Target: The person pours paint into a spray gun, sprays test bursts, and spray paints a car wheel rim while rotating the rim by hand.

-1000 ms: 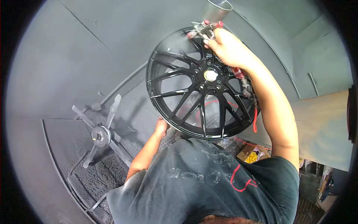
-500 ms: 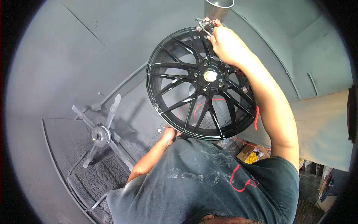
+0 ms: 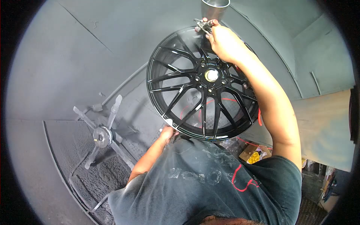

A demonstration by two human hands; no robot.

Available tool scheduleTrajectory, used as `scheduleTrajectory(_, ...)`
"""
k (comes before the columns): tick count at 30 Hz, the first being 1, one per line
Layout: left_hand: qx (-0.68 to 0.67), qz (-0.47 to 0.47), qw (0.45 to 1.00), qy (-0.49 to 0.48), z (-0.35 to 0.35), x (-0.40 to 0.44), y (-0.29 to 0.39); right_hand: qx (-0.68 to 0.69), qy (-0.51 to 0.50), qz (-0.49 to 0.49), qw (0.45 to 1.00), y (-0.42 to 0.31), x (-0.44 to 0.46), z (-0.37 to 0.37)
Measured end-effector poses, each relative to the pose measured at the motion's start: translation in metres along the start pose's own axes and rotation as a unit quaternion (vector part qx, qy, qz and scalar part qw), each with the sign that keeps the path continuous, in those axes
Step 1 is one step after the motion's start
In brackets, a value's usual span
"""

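A glossy black multi-spoke wheel [image 3: 210,90] faces up in the middle of the view, with a pale disc [image 3: 212,75] at its hub. My right hand [image 3: 224,42] is wrapped round a spray gun [image 3: 205,25] over the wheel's top edge. A cup [image 3: 216,8] stands up from the gun, and a faint mist shows near its nozzle. My left hand [image 3: 168,133] is at the wheel's lower left rim; its fingers are partly hidden, and whether they grip the rim is unclear.
A grey cross-shaped stand [image 3: 102,137] is at the lower left beside grey walls [image 3: 75,56]. A red hose [image 3: 259,117] hangs by my right forearm. At the lower right lie a cardboard box [image 3: 246,153] with yellow material and assorted items.
The wheel's spokes have turned. My right hand and the spray gun have shifted slightly left. My left hand has moved a little along the lower rim.
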State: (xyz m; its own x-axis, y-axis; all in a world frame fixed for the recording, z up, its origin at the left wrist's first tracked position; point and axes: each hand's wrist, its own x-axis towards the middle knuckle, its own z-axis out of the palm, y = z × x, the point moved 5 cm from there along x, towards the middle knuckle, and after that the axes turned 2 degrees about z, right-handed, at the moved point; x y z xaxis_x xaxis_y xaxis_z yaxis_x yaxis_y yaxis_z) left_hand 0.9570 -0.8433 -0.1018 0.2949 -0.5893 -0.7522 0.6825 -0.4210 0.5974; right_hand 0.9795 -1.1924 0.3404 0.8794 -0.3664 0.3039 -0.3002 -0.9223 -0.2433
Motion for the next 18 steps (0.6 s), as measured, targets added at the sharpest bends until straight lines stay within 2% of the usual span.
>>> scheduleTrajectory(2,-0.073,0.074,0.99,0.093,-0.01,0.006,0.012,-0.004,-0.001,0.018,1.0,0.006,-0.002,0.0)
scheduleTrajectory(7,-0.11,0.12,0.981,0.103,-0.008,-0.004,0.043,-0.013,-0.038,0.045,0.998,-0.01,-0.008,-0.013)
scheduleTrajectory(9,-0.1,0.105,0.984,0.103,-0.007,0.001,0.037,0.039,-0.118,0.064,0.99,-0.024,-0.008,-0.021)
scheduleTrajectory(10,-0.089,0.09,0.987,0.103,-0.009,0.006,0.029,0.039,-0.118,0.065,0.99,-0.027,-0.006,-0.027)
scheduleTrajectory(12,-0.077,0.097,0.988,0.09,-0.01,0.012,0.02,0.162,-0.168,0.076,0.969,-0.033,-0.008,-0.029)
scheduleTrajectory(14,-0.098,0.083,0.988,0.088,-0.009,0.013,0.012,0.181,-0.137,0.083,0.97,-0.035,-0.008,-0.028)
scheduleTrajectory(16,-0.085,0.094,0.988,0.086,-0.016,0.022,-0.002,0.092,-0.075,0.027,0.993,-0.035,-0.003,-0.024)
scheduleTrajectory(18,-0.082,0.082,0.992,0.048,-0.008,0.023,-0.01,0.061,-0.069,0.019,0.996,-0.03,-0.001,-0.022)
